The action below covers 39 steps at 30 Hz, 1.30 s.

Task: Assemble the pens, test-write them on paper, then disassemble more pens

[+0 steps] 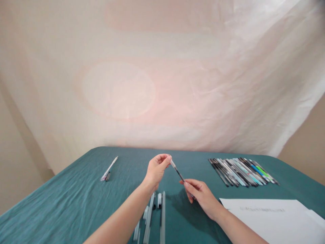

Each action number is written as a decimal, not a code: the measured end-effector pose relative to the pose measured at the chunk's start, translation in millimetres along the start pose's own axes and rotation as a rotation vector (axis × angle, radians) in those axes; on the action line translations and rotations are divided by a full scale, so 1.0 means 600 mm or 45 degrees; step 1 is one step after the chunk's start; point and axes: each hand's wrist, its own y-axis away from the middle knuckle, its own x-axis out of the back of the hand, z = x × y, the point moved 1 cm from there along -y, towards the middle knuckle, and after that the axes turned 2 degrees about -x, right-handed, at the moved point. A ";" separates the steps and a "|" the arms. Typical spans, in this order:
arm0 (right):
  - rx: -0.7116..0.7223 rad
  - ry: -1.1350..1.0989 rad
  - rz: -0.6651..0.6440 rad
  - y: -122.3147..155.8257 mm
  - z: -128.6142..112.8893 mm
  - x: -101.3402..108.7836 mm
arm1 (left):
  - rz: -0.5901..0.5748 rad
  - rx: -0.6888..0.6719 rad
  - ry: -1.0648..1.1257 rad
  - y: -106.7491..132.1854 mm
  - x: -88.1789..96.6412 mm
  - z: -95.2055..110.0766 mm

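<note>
In front of me, a slim pen (178, 172) with a whitish upper end and a dark shaft slants between my two hands above the table. The fingertips of my left hand (157, 168) pinch its upper, whitish end. Closed round the lower part is my right hand (199, 194), whose fingers hide that end. Below my left forearm lie several clear pen barrels (163, 220) and a short pen cap (159, 200). My forearm partly covers this group.
Several pens (243, 172) lie in a slanted row at the right. White paper (269, 220) with a line of blurred marks is at the front right. A whitish pen (109, 168) with a small dark piece beside it rests left on the green cloth (76, 196). Behind hangs a pale sheet (172, 84).
</note>
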 end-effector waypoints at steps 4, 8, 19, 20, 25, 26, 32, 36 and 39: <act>0.020 0.024 0.005 -0.001 0.004 0.001 | -0.009 0.044 0.010 0.010 -0.014 -0.010; 0.019 0.042 0.025 -0.002 0.005 0.002 | -0.003 0.047 0.044 0.015 -0.020 -0.012; 0.026 -0.086 0.113 -0.002 0.004 -0.001 | -0.092 0.130 0.109 0.015 -0.014 -0.024; 0.028 -0.087 0.108 -0.002 0.004 -0.001 | -0.102 0.147 0.131 0.015 -0.013 -0.024; 0.015 -0.102 0.072 -0.004 0.007 0.000 | -0.098 0.215 0.245 0.015 -0.014 -0.029; 0.005 -0.108 0.076 -0.005 0.009 0.000 | -0.095 0.220 0.256 0.015 -0.015 -0.031; 0.027 -0.054 0.196 -0.006 0.015 0.001 | -0.048 0.212 0.258 0.017 -0.020 -0.040; 0.136 0.142 0.324 -0.003 0.019 0.003 | -0.046 0.222 0.274 0.022 -0.024 -0.041; 0.166 0.267 0.377 -0.003 0.019 0.005 | -0.064 0.234 0.286 0.024 -0.024 -0.042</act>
